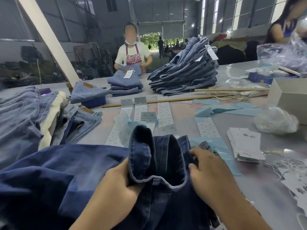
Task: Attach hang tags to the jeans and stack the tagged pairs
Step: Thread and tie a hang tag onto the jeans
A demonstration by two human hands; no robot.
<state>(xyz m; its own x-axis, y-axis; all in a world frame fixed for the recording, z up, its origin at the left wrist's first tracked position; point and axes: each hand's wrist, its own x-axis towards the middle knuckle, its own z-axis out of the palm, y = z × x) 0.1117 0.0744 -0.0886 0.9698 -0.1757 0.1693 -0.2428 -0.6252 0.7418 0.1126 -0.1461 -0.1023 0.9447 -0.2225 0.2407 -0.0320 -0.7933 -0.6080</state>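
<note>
Denim in pale blue lies heaped at the far left as loose jeans [25, 113]. Near centre, the left hand [119, 185] curls its fingers and thumb around the folded waistband of the dark blue jeans [156, 160] spread across the near table [259, 185]. Beyond them lie strips of printed labels [163, 113]. The right hand [209, 170] pinches the waistband's right edge, fingers bent. Right of it sits a stack of white hang tags [245, 143]. Far off, tagged jeans stand in a tall pile [186, 75].
</note>
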